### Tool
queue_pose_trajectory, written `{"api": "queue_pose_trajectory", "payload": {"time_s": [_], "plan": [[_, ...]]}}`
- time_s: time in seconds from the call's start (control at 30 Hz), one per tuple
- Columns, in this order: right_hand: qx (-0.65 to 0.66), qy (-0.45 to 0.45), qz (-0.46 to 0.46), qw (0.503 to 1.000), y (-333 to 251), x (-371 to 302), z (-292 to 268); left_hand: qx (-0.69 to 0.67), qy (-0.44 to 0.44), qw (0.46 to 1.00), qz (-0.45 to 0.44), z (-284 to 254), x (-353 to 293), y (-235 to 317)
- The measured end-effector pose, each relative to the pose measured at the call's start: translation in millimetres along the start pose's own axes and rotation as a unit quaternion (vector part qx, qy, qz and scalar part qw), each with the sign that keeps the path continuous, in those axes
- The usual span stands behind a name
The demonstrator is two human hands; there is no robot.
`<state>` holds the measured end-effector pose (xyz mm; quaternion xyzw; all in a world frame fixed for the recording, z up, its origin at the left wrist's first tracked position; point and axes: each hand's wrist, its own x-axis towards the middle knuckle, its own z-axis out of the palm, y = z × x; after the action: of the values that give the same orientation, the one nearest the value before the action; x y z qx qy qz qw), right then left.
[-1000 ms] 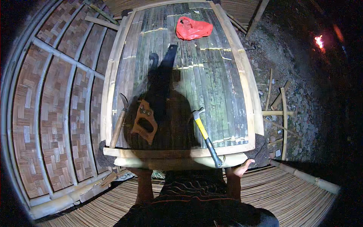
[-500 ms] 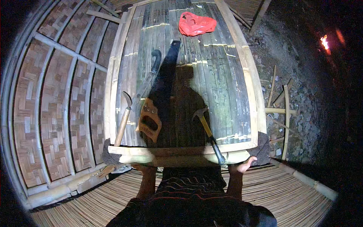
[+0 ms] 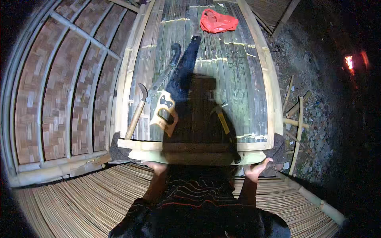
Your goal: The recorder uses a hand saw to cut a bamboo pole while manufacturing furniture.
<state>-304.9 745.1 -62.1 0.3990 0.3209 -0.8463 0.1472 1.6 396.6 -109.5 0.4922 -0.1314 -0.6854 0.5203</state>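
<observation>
A bamboo-slat table with a pale frame stretches ahead of me, and both hands are at its near bamboo edge. My left hand is against the underside of the edge at left, its fingers mostly hidden. My right hand is at the right end of that edge, fingers partly stretched outward. On the tabletop lie a handsaw with a wooden handle, a sickle, a long blade with a dark curved handle, and a hammer with a yellow-and-black handle in my shadow.
A crumpled red plastic bag lies at the table's far end. On the left stands a woven bamboo wall. A slatted bamboo floor is below me. To the right, bamboo pieces lie on rubble, with a small fire beyond.
The view has shifted, so the table and tools sit slightly higher and farther right. My shadow has moved over the hammer. More of my left hand shows; both hands remain at the near edge.
</observation>
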Motion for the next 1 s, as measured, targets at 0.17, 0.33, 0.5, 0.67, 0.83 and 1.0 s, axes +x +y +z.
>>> {"api": "queue_pose_trajectory", "payload": {"time_s": [0.17,0.33,0.5,0.67,0.83,1.0], "plan": [[-0.006,0.013,-0.005,1.000,9.4,14.3,-21.9,0.002,0.029,0.999,0.019,7.6,9.0,5.0],[-0.048,-0.002,0.009,0.999,8.0,-10.1,3.5,0.125,0.194,0.970,0.075,21.2,19.3,19.7],[-0.135,0.010,-0.029,0.990,10.3,-4.9,4.1,0.392,0.470,0.788,0.070,28.0,33.0,55.4],[-0.125,-0.061,0.007,0.990,16.1,-8.4,2.8,0.510,0.508,0.577,0.387,29.9,53.9,79.7],[-0.202,0.016,-0.015,0.979,18.1,2.8,4.6,0.592,0.319,0.525,0.522,29.1,63.8,161.8],[-0.235,-0.009,-0.041,0.971,37.7,2.4,22.0,0.677,0.219,0.554,0.431,-10.3,127.3,202.9]]}}
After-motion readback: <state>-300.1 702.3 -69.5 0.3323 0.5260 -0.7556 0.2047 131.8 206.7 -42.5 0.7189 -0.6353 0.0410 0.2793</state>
